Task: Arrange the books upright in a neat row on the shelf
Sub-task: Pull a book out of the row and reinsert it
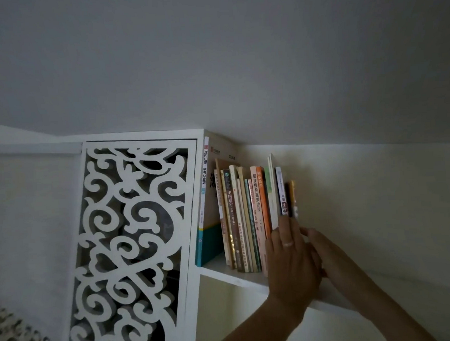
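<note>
Both hands at row's right end: left hand point(291, 260) flat vs books point(247, 216) on shelf point(232, 275), right hand point(318, 246) grip can't tell.

White scrollwork panel point(129, 248), white shelf point(232, 275), orange book point(263, 202), teal-based book point(205, 245).

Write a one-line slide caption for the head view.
Left hand and right hand steady the right end of an upright book row on a white shelf.
</note>
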Demonstrator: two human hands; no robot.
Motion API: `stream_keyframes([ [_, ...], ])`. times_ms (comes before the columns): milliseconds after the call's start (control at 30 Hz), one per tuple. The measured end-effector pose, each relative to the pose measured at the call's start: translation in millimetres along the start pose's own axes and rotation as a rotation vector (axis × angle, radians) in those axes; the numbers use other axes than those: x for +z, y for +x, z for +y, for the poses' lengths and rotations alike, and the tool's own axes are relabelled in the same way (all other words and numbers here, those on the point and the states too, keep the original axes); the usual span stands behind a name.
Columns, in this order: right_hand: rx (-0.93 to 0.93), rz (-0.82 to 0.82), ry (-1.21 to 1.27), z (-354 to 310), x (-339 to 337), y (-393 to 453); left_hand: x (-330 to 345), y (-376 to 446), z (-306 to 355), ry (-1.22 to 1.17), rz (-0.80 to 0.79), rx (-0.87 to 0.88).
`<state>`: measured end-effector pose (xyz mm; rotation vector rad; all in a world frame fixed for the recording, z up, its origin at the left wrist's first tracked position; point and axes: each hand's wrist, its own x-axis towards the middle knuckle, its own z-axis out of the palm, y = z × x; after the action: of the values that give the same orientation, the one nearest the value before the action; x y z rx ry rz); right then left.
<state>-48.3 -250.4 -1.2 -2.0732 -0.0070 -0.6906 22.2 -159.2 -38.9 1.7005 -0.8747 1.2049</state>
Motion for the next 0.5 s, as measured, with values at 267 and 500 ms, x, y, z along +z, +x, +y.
stream_keyframes([
  [267,-0.05,0.128,-0.17,-3,50,17,-47,15,-47,-0.065,0.22,0.154],
  [500,0.035,0.314,-0.445,-5,72,18,-74,35,-97,-0.264,0.128,-0.241],
])
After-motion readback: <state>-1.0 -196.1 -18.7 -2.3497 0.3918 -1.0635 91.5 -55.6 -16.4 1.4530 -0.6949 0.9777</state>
